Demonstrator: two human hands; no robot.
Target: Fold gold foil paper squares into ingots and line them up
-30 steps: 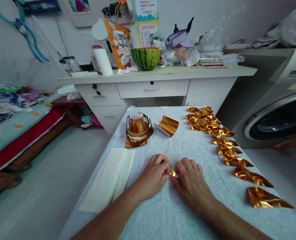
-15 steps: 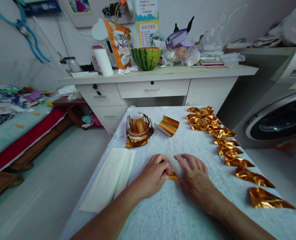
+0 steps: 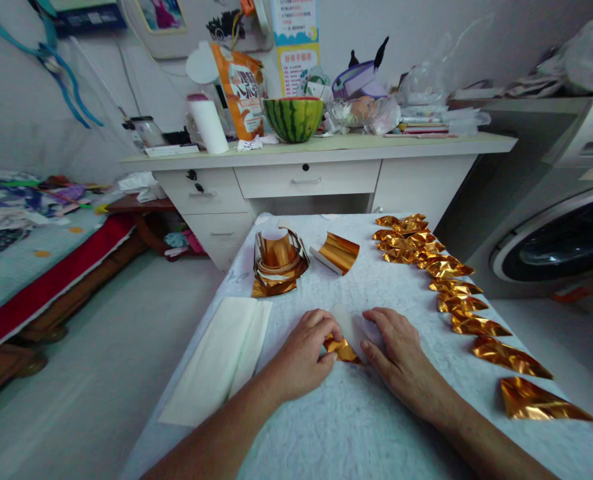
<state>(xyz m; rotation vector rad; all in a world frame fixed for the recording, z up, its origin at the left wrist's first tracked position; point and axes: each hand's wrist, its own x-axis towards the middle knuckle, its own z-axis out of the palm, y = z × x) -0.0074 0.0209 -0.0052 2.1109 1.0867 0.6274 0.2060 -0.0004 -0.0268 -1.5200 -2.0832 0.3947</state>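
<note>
Between white papers (image 3: 211,367) and gold cones (image 3: 479,325), left hand (image 3: 306,350) curled at foil (image 3: 343,350), grip unclear, right hand (image 3: 399,357) spread.

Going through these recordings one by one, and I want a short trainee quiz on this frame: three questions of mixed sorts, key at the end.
1. True or false: the cut watermelon stands on the desk behind the cloth-covered table.

2. Which things run along the right side of that table?
a) the white sheets
b) the folded gold pieces
c) the coiled gold foil

3. Name the hand whose fingers are at the left end of the small gold piece lying between the two hands.

Key: 1. True. 2. b. 3. The left hand.
</note>
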